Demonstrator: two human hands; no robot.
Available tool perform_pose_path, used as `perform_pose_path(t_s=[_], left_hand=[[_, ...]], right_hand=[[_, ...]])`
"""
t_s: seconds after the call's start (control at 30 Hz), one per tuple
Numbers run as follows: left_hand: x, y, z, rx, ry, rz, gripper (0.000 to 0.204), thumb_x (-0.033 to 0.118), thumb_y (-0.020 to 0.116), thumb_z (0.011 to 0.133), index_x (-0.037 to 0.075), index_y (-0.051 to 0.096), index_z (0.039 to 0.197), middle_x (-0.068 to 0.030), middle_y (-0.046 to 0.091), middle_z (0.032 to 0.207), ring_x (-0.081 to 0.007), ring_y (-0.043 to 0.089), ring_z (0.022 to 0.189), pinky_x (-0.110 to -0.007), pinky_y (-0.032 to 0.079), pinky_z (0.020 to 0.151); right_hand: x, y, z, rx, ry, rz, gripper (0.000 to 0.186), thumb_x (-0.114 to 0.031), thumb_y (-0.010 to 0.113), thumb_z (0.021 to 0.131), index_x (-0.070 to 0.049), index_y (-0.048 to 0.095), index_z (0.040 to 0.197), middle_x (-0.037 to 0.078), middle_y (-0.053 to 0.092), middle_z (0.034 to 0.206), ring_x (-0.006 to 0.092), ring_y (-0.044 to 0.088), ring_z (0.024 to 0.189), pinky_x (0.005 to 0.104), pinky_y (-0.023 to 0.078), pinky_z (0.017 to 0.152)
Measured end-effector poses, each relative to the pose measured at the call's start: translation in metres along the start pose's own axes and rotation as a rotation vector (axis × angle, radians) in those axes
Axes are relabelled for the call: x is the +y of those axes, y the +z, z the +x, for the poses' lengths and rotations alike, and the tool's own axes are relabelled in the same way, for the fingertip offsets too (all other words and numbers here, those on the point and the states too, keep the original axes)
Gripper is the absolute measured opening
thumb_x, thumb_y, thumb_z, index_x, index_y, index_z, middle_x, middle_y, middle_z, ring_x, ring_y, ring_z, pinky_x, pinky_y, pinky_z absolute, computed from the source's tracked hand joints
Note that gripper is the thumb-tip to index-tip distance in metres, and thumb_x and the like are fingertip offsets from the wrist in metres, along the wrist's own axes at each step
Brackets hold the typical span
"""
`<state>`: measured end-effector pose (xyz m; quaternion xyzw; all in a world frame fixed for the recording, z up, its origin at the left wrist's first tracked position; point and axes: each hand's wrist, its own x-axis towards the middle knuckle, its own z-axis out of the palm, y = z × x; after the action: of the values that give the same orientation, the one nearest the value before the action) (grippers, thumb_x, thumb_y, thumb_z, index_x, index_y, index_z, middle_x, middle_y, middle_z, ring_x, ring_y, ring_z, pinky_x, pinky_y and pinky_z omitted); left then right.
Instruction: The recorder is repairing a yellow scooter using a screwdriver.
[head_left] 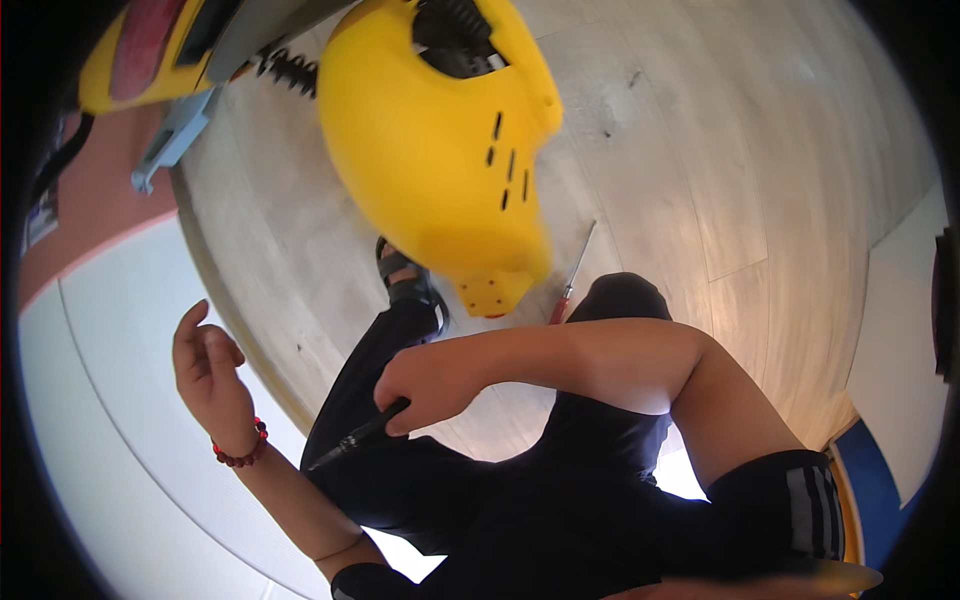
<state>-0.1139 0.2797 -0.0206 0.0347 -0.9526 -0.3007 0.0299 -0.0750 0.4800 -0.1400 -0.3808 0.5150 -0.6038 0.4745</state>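
My right hand [430,385] is closed around the black handle of a screwdriver [365,438], held across in front of my body. The tool's shaft points down and to the left, above my dark trouser leg. On the left, my left hand [210,375] is raised beside the white surface, its index finger extended and the other fingers loosely bent. Nothing shows in it. A red bead bracelet [240,458] circles that wrist. Ahead of both hands is a large yellow plastic shell [430,170], with narrow slots and a big opening; its lower end is slightly blurred.
Another screwdriver, with a red handle [562,305], lies on the wood-look floor [680,180] near my right knee. A black coil spring [290,72] and another yellow part with a red panel [145,45] are at upper left. Nearby is a grey-blue bracket [175,135]. My sandaled foot [408,280] is below the shell.
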Motion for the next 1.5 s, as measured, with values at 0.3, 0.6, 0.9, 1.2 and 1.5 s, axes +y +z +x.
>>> perform_pose_path(t_s=[0.3,0.6,0.9,1.2,1.5], left_hand=[[-0.081,-0.104,-0.131,0.13,-0.342,0.08,0.022,0.014,0.045,0.093,-0.001,0.058,0.103,0.0003,0.05,0.066,-0.0054,0.044,0.058,-0.02,0.039,0.053],[-0.334,-0.02,-0.197,-0.209,-0.728,-0.469,0.022,0.007,0.052,0.083,0.005,0.058,0.104,-0.0021,0.059,0.079,-0.0102,0.055,0.064,-0.024,0.047,0.054],[-0.391,0.099,-0.294,-0.663,-0.702,-0.191,0.029,0.024,0.051,0.088,0.002,0.057,0.105,-0.0115,0.063,0.086,-0.017,0.062,0.067,-0.029,0.051,0.062],[-0.404,0.121,-0.338,-0.689,-1.029,-0.36,0.025,0.02,0.05,0.085,0.003,0.06,0.1,-0.013,0.065,0.089,-0.0218,0.064,0.074,-0.034,0.051,0.067],[-0.458,0.076,-0.256,-0.874,-0.79,-0.095,0.026,0.023,0.053,0.086,0.007,0.057,0.106,-0.0159,0.064,0.09,-0.024,0.062,0.086,-0.036,0.049,0.075]], right_hand=[[0.017,0.043,0.066,-0.266,0.098,0.303,0.026,-0.026,0.061,0.083,0.0,0.059,0.087,0.006,0.058,0.075,0.0129,0.057,0.065,0.0267,0.048,0.058],[0.018,0.085,0.069,-0.292,0.255,0.027,0.026,-0.028,0.062,0.079,-0.002,0.06,0.086,0.011,0.054,0.064,0.0224,0.054,0.058,0.0342,0.042,0.057],[0.036,0.078,0.078,-0.152,0.492,-0.169,0.017,-0.017,0.061,0.08,-0.001,0.058,0.079,0.014,0.054,0.062,0.0275,0.054,0.057,0.0341,0.04,0.053],[0.063,0.064,0.092,-0.212,0.729,-0.522,0.019,-0.021,0.059,0.08,-0.003,0.058,0.08,0.015,0.058,0.07,0.0332,0.057,0.069,0.0399,0.044,0.061],[0.058,0.062,0.082,-0.139,0.773,-0.618,0.021,-0.023,0.057,0.081,-0.003,0.055,0.076,0.016,0.058,0.073,0.0349,0.058,0.073,0.043,0.045,0.065]])
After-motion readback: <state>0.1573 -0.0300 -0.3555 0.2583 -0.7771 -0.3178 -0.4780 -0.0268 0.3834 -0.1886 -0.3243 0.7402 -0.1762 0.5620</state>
